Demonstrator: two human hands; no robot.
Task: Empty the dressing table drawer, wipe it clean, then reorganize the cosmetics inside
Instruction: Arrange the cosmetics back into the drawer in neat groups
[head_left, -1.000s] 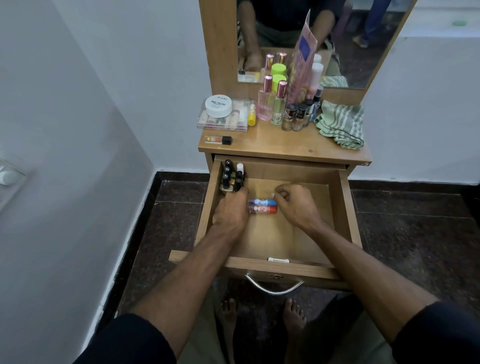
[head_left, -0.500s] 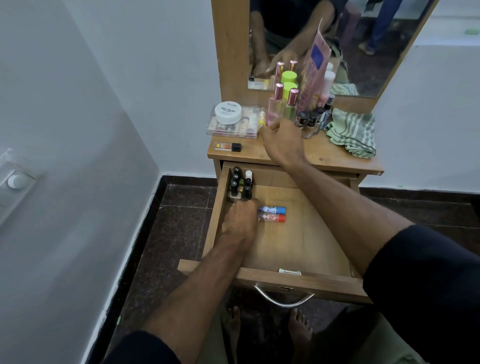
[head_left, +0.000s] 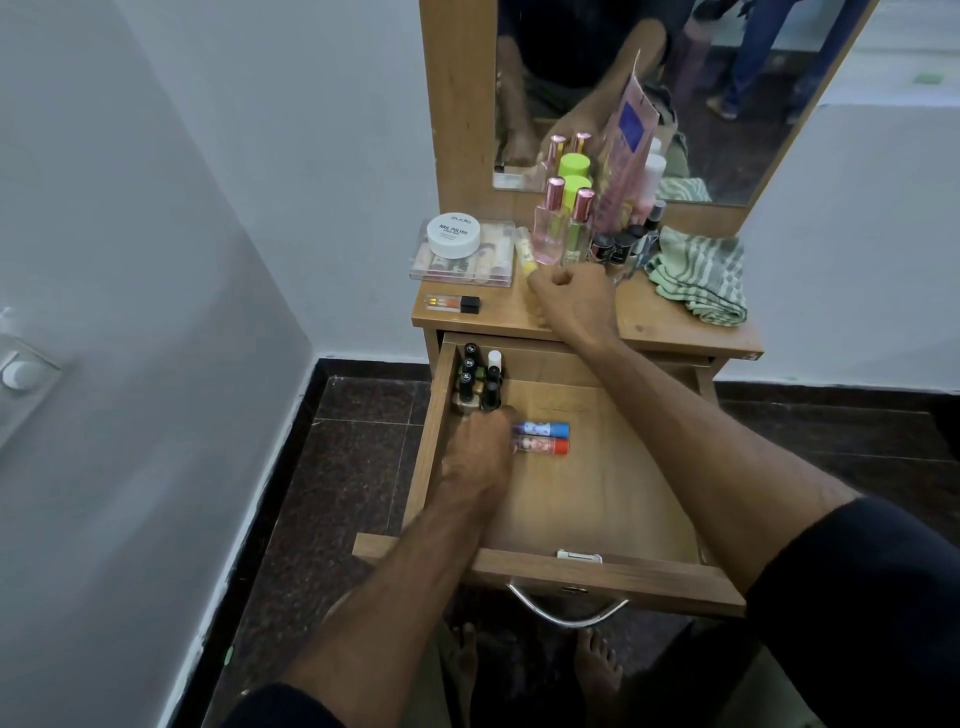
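A: Two hands busy. Drawer open, mostly bare; bench crowded with bottles.
B: Grips?
A: Left hand rests by two lip balms; right hand fisted, contents unclear. Restocking barely started.

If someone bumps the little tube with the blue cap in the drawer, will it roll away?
Probably a bit. The blue-capped tube looks round and lies on its side on the smooth drawer floor, so a nudge might roll it. The red-capped tube lies right against it and would likely block rolling that way. Being small, it is probably light.
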